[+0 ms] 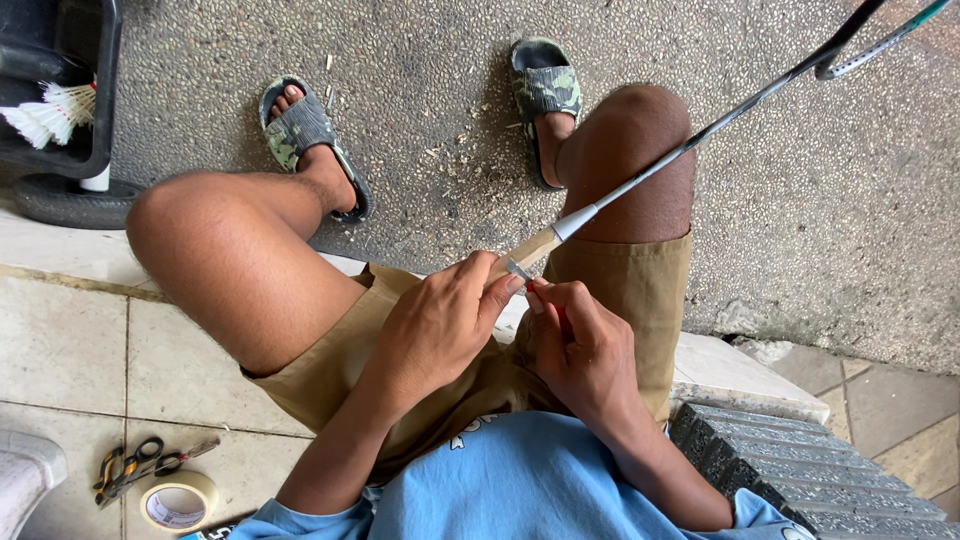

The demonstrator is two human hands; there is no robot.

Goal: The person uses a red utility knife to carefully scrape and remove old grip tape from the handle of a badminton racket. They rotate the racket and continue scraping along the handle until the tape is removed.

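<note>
Left hand (440,325): grips the bare wooden racket handle (527,252).
Right hand (580,350): clenched on a small blade (519,270).
Risk: the blade could slip off the wood onto the left fingers.

I count two hands of mine at work: my left hand (435,325) and my right hand (575,350). Between them there is one badminton racket with a bare wooden handle and thin grey metal shaft (700,135), and one small grey blade with a red grip (520,270). On my feet are two green camouflage-patterned slide sandals (300,130) (545,85). On the tiled floor by my left side I count one roll of beige masking tape (178,500), one pair of black-handled scissors (145,455) and one pair of yellow-handled pliers (108,472). At the far left is one bunch of white feather shuttlecocks (45,110), and one black rubber tyre (75,200).
</note>
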